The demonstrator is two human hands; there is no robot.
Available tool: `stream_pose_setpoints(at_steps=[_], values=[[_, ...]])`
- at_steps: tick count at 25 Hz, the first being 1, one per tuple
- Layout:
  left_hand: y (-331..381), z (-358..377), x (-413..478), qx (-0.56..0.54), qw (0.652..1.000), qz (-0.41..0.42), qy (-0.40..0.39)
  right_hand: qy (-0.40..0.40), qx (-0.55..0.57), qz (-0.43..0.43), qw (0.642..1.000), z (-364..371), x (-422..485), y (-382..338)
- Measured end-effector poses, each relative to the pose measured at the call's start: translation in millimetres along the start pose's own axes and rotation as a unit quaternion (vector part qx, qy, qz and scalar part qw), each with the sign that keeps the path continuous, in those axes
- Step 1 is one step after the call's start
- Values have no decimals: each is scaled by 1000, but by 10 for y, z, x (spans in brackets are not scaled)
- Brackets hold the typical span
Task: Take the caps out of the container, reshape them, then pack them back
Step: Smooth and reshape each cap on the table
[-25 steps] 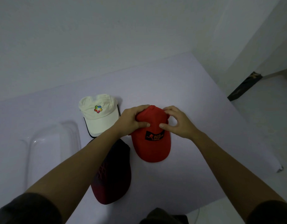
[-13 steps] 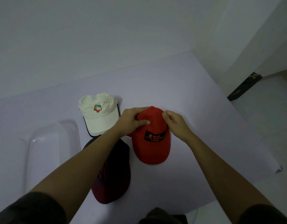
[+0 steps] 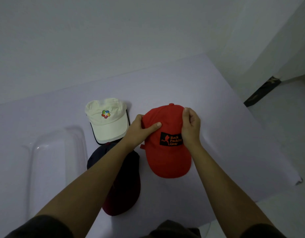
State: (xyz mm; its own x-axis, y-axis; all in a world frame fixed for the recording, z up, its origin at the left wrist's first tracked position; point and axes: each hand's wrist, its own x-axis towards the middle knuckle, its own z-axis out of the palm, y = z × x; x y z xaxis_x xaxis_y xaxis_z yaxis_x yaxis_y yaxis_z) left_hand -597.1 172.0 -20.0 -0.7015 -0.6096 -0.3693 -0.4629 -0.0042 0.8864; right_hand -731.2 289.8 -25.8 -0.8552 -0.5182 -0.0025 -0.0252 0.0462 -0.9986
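Beside white cap (image 3: 108, 120), both hands' (image 3: 139, 128) (image 3: 191, 126) grips clamp red cap (image 3: 167, 152).

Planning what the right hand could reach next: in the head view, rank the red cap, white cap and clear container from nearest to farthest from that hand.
1. Red cap: under the right hand.
2. White cap: to its left.
3. Container: far left.

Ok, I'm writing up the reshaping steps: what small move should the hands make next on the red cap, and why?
Probably press and smooth the crown a little more. Both the left hand and right hand grip the red cap at its crown, which looks dented, and the clear container sits empty, so packing seems premature.
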Motion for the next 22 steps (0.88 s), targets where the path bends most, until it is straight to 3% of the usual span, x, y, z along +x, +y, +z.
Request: stream_pose_setpoints(at_steps=[4, 10, 14, 18, 22], values=[[80, -58, -52, -97, 993, -9, -69, 8, -26, -24, 999, -60, 61, -64], [204, -148, -27, -120, 980, -16, -155, -14, -7, -10, 1000, -38, 82, -119], [134, -211, 12, -296, 944, -56, -136, -21, 4, -6, 1000, -17, 115, -175], [-58, -211, -27, -474, 864, -59, -156, 61, 9, -21, 998, -19, 174, -269], [-18, 43, -107, -461, 880, -69, -93, 82, -10, -45, 996, 24, 202, -340]])
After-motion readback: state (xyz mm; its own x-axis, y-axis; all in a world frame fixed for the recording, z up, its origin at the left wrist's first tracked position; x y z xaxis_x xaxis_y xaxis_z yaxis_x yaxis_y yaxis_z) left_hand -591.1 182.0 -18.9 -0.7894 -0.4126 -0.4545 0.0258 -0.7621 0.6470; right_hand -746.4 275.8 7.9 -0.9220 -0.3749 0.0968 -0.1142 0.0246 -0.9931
